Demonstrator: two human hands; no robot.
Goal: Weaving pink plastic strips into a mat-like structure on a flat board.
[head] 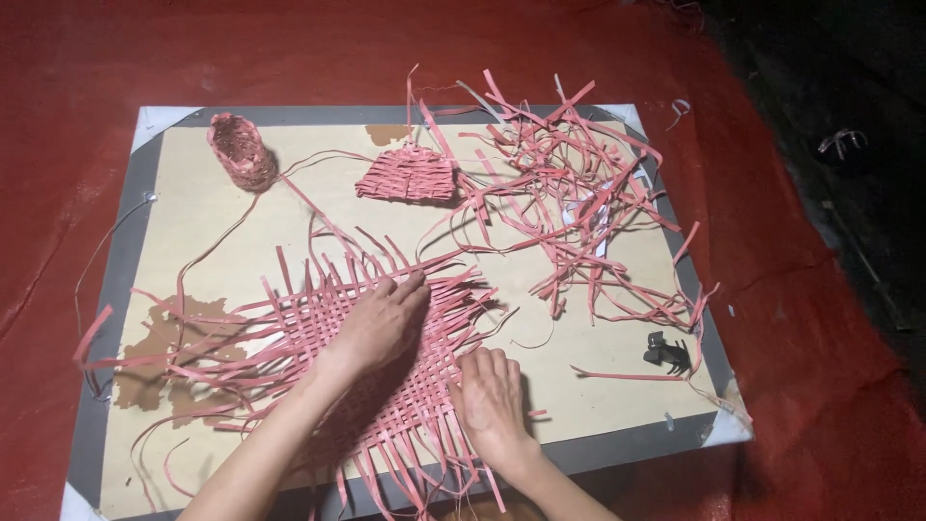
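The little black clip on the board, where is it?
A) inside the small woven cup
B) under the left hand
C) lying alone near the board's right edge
C: the little black clip lies by itself near the tan board's right edge, clear of both hands.
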